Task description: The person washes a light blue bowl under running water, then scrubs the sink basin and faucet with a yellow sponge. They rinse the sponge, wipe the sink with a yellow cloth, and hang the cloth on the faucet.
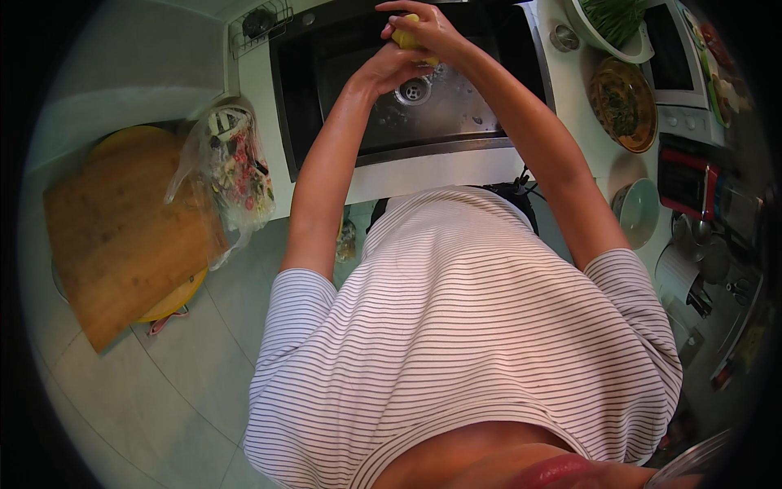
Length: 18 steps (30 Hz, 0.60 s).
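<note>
Over the dark sink [476, 116], both hands meet around a yellow object [405, 38]. Fingers cover much of it, so I cannot tell whether it is a sponge or a piece of food. My left hand [385, 68] cups it from the lower left. From the upper right, my right hand [435, 35] grips it with some fingers extended. Below the hands lies the round metal drain strainer [414, 91], with water drops on the basin floor around it.
A wire rack [259, 27] stands at the sink's upper left. Left are a plastic bag [241, 165] and a wooden board [134, 226]. Along the right counter sit a glass [564, 38], a white colander of greens [638, 52], an amber bowl [647, 131] and a pale bowl [638, 214].
</note>
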Motion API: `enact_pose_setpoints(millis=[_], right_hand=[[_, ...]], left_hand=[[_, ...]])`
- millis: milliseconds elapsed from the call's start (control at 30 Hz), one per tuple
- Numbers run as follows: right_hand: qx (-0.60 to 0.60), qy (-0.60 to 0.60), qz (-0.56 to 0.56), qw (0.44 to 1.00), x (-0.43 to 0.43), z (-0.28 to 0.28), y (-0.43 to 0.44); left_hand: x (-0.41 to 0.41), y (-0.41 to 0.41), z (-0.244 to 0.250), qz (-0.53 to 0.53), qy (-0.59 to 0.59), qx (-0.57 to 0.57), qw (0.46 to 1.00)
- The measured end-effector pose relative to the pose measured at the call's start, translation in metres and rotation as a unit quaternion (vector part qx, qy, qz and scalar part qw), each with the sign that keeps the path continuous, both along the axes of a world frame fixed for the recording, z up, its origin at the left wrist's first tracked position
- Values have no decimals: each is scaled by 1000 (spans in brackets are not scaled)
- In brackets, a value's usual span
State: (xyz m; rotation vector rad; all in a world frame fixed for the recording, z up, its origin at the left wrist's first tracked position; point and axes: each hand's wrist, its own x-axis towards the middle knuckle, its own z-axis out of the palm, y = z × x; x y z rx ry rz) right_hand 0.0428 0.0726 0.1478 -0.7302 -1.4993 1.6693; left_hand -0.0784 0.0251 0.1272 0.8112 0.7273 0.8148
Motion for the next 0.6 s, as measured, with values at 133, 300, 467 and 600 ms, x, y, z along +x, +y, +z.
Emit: enact_pose_setpoints(millis=[133, 300, 467, 600], right_hand=[[-5, -26, 9, 1000, -5, 7, 1], [-42, -33, 5, 999, -6, -1, 3], [-45, -72, -34, 996, -8, -7, 2], [-37, -54, -54, 996, -7, -16, 1]], left_hand=[[3, 2, -3, 32, 1, -13, 999], [5, 6, -10, 10, 39, 17, 999], [8, 10, -23, 5, 126, 30, 992], [21, 5, -28, 97, 273, 121, 950]])
